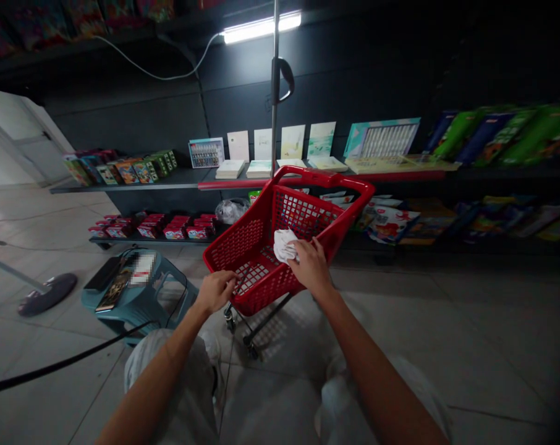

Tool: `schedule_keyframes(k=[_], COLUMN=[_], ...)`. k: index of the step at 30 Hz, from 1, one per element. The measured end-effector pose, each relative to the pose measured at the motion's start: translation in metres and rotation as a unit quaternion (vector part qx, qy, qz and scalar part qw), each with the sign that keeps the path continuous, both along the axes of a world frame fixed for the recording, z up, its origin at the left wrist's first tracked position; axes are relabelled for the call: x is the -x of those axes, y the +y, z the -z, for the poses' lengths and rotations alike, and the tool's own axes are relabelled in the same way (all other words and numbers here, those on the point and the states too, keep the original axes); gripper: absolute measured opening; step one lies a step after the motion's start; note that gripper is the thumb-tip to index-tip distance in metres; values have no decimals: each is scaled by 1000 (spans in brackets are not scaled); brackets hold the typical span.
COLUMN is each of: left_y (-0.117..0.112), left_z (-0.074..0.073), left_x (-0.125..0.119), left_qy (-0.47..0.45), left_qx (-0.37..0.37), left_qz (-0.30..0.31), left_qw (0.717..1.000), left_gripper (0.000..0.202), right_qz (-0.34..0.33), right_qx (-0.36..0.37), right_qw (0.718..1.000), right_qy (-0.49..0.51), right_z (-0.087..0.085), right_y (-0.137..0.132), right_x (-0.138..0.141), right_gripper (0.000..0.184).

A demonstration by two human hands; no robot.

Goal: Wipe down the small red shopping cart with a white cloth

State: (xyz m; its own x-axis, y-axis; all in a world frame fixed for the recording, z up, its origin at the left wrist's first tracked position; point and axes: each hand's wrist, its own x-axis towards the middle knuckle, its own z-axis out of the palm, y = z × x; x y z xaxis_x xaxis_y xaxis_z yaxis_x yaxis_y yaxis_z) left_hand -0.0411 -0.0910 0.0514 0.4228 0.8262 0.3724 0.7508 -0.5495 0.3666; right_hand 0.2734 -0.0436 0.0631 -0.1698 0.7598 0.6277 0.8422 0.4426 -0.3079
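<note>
A red plastic shopping cart point(261, 298) stands in front of me, tilted in my view, its handle toward the shelves. My right hand point(310, 262) is closed on a crumpled white cloth point(284, 245) at the near right side of the basket. The cloth hangs over the basket's inside near the rim. My left hand point(218, 290) has its fingers curled over the near left rim of the cart. Part of the basket's inside and right wall is hidden behind my right hand.
A blue-grey stool point(162, 303) with small items on it stands at left, near a round stand base point(48, 295). A black cable point(76, 356) crosses the lower left. Behind the cart, a metal pole point(275, 123) rises before shelves with books point(324, 139) and snack bags point(386, 222).
</note>
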Motion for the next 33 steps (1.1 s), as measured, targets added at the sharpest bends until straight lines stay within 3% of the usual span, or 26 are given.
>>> schedule_keyframes(k=[6, 15, 23, 33], left_y=[3, 6, 12, 18], left_z=[-2, -6, -16, -21], left_x=[23, 21, 25, -4], left_qy=[-93, 31, -36, 137], left_qx=[34, 34, 89, 85], left_qz=[-54, -11, -125, -288], left_qw=[994, 999, 987, 944], left_gripper=[33, 29, 32, 36], right_qz=[-3, 1, 0, -20], right_qx=[-3, -7, -22, -18], right_qw=[1000, 1000, 1000, 999], right_qy=[-2, -8, -16, -23], right_z=[4, 7, 8, 9], right_y=[1, 5, 5, -1], right_x=[-1, -1, 2, 4], right_gripper=[28, 28, 26, 30])
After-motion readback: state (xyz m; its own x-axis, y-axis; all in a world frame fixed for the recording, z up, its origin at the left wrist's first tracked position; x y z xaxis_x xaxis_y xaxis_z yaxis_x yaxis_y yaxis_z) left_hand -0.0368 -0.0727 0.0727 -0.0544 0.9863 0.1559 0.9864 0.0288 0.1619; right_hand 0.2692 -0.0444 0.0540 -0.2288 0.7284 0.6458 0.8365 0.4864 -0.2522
